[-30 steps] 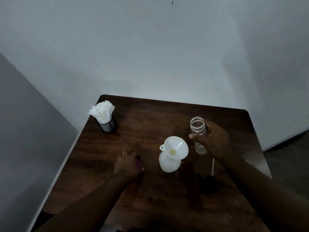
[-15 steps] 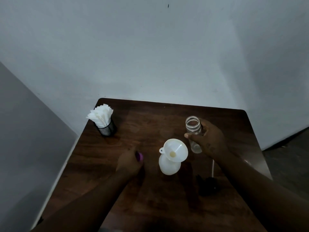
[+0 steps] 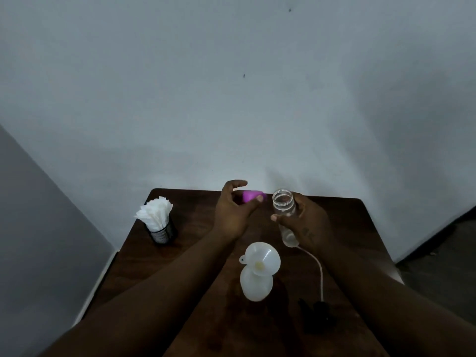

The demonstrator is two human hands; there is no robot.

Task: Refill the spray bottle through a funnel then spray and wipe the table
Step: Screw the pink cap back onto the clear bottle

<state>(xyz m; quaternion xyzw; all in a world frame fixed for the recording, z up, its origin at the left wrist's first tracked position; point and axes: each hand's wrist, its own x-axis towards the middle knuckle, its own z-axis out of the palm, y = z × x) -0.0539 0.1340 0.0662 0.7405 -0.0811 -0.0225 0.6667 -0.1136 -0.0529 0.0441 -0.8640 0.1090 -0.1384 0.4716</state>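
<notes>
Backing a dark wood bench [image 3: 195,253], a pale grey wall [image 3: 231,99] fills most of the view. Right hand [image 3: 306,220] grips an uncapped clear bottle [image 3: 283,204]. Left hand [image 3: 231,212], fingers half curled, pinches a purple cap [image 3: 251,195] beside its mouth. White spray bottle [image 3: 256,284] stands at bench centre, funnel [image 3: 262,258] in its neck.

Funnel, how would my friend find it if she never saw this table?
Start at the dark wooden table by the pale wall. Near its middle stands a white bottle, with the funnel sitting in its neck. It is the only wide white cone there; the jar beyond it is clear and straight-sided.
</notes>
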